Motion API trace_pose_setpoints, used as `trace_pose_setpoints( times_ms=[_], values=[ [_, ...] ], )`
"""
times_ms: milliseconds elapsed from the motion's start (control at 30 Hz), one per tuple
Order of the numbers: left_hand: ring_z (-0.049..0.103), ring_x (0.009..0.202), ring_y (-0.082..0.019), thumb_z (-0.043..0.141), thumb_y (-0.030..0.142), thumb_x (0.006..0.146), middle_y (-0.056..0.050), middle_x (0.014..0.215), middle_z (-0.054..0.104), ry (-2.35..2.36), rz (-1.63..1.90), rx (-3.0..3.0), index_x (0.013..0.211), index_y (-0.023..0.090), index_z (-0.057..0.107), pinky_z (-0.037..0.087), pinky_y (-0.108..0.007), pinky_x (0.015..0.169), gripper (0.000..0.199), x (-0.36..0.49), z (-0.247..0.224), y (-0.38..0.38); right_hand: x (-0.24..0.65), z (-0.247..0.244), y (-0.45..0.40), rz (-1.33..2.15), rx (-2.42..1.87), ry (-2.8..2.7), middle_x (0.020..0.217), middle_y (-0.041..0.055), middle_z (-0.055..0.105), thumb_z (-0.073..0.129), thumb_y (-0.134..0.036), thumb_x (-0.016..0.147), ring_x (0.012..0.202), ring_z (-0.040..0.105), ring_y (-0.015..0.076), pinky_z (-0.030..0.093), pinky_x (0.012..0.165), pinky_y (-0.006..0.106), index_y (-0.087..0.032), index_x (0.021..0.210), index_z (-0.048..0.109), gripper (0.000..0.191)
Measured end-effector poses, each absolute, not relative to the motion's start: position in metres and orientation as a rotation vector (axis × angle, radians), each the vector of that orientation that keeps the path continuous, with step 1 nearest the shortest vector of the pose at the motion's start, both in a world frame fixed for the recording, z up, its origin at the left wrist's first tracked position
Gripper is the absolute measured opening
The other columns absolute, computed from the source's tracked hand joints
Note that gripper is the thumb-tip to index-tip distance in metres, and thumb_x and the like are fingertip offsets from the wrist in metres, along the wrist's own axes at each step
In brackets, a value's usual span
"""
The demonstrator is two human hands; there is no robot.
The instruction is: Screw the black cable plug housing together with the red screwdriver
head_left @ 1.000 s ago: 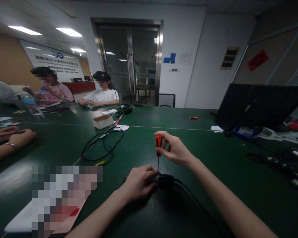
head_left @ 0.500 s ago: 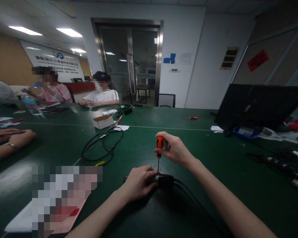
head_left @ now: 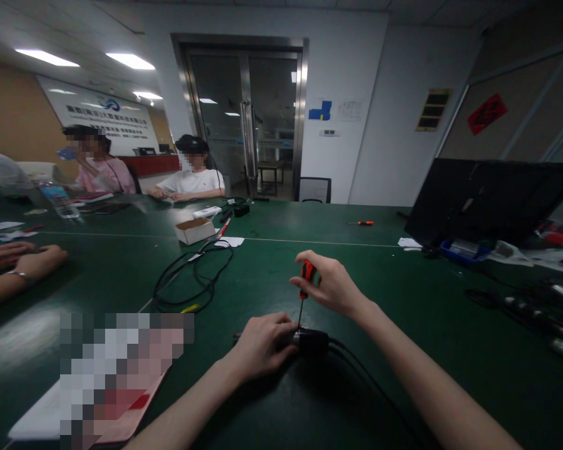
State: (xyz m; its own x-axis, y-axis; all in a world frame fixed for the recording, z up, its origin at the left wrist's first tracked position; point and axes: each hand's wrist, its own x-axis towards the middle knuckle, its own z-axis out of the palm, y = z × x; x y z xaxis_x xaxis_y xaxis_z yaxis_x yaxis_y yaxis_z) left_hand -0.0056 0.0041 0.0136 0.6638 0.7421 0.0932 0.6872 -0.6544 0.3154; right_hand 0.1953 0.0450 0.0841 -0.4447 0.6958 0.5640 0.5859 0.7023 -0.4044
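My right hand (head_left: 331, 283) holds a red and black screwdriver (head_left: 308, 272) by its handle, between thumb and fingers. The shaft points down, leaning slightly, and its tip meets a black cylindrical tool (head_left: 313, 342) lying on the green table (head_left: 281, 412). My left hand (head_left: 264, 342) is wrapped round the left part of this tool and presses it on the table. A black cord (head_left: 356, 365) runs from the tool's right end toward the lower right. My left fingers partly hide the spot under the screwdriver tip.
A small open box (head_left: 194, 232), a coiled black cable (head_left: 192, 303) and a pink and white item (head_left: 136, 387) lie left. Another screwdriver (head_left: 365, 223) lies farther back. A black monitor (head_left: 488, 200) and tools stand right. A co-worker's hands (head_left: 32, 262) rest at left.
The screwdriver handle has tilted a little to the right in my right hand. My left hand and the black tool have not moved. A person at back left has shifted an arm.
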Motion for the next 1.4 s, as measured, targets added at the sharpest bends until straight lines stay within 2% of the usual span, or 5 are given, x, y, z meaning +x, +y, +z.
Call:
trace_pose_setpoints(
  times_ms=[167,533,900,1133,1400],
  values=[
    [0.064,0.096,-0.024,0.061,0.032,0.09,-0.006,0.112,0.066,1.153,0.305,2.632,0.122,0.026,0.064,0.048,-0.029,0.077,0.033,-0.005,0.014,0.004,0.198,0.088,0.044,0.405,-0.86,-2.179,0.1,0.0028,0.063,0.056,-0.009,0.079,0.081,0.06,0.0154,0.046,0.072,0.026,-0.023,0.12,0.046,0.043],
    [0.064,0.094,-0.024,0.062,0.031,0.09,-0.005,0.11,0.065,1.153,0.317,2.636,0.121,0.026,0.065,0.048,-0.03,0.076,0.032,-0.005,0.013,0.004,0.193,0.081,0.045,0.196,-0.996,-2.149,0.076,-0.0048,0.056,0.08,-0.037,0.075,0.062,0.053,0.0137,0.036,0.057,0.024,-0.024,0.106,0.046,0.048],
    [0.063,0.096,-0.024,0.061,0.031,0.09,-0.005,0.113,0.065,1.145,0.344,2.602,0.119,0.026,0.066,0.049,-0.029,0.079,0.03,-0.005,0.014,0.003,0.19,0.083,0.039,0.078,-1.034,-2.218,0.071,-0.0054,0.052,0.076,-0.04,0.081,0.06,0.053,0.0155,0.035,0.056,0.025,-0.023,0.107,0.045,0.043],
    [0.064,0.097,-0.024,0.062,0.029,0.089,-0.005,0.112,0.066,1.158,0.312,2.613,0.121,0.026,0.065,0.048,-0.029,0.077,0.032,-0.005,0.014,0.003,0.193,0.089,0.037,0.396,-0.859,-2.226,0.094,0.0006,0.059,0.057,-0.008,0.078,0.073,0.056,0.0141,0.042,0.066,0.025,-0.023,0.119,0.041,0.047],
    [0.064,0.096,-0.023,0.063,0.03,0.089,-0.005,0.112,0.066,1.164,0.337,2.638,0.119,0.025,0.066,0.048,-0.029,0.076,0.031,-0.005,0.012,0.004,0.195,0.086,0.041,0.413,-0.943,-2.209,0.079,-0.0042,0.049,0.06,-0.013,0.08,0.066,0.048,0.0142,0.038,0.063,0.027,-0.023,0.125,0.036,0.052]
  ],
)
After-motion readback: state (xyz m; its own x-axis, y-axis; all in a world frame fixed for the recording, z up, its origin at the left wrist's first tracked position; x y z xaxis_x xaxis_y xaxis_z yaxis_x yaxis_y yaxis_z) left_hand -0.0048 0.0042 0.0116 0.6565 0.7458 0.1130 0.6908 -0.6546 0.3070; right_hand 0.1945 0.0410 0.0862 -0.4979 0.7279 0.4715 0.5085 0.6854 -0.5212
